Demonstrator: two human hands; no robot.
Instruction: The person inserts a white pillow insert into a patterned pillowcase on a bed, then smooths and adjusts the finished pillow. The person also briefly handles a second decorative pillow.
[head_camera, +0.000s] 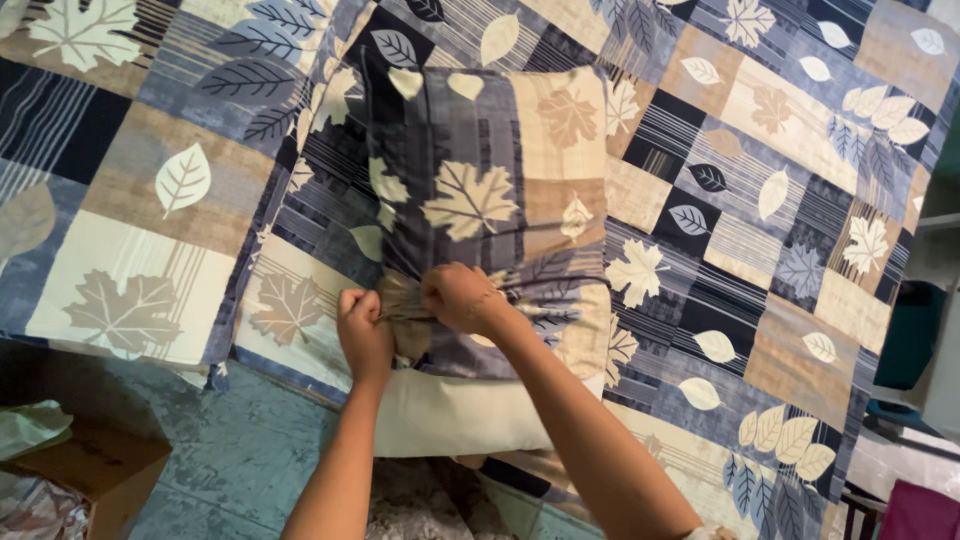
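- Left hand (363, 335) was closed in a fist on the bunched open edge of the pillowcase (470, 190), fingers curled tight around the gathered cloth.
- Right hand (462, 298) was also pinching the gathered cloth, just beside the left hand; the two hands were nearly touching, the right a little farther from the body.
- Cloth between the hands was drawn into tight folds, with creases running out to the right of the right hand.
- Pillowcase lay lengthwise, pointing away from the person, filled out and plump. Pattern: grey, dark blue and tan blocks with pale leaf shapes.
- Pillow (455, 410) was mostly inside the case; its plain cream end stuck out below the hands, toward the person.
- Pillow and case rested on a bedspread (780, 200) of the same leaf pattern, which covered most of the view.
- Near edge of the bedspread hung over on the left, with a grey-blue floor (240, 450) below it.
- Cardboard box (95, 475) stood on the floor at lower left, well apart from the hands, with pale green material (28, 425) on its top.
- Both forearms entered from the bottom edge, converging on the gathered edge.
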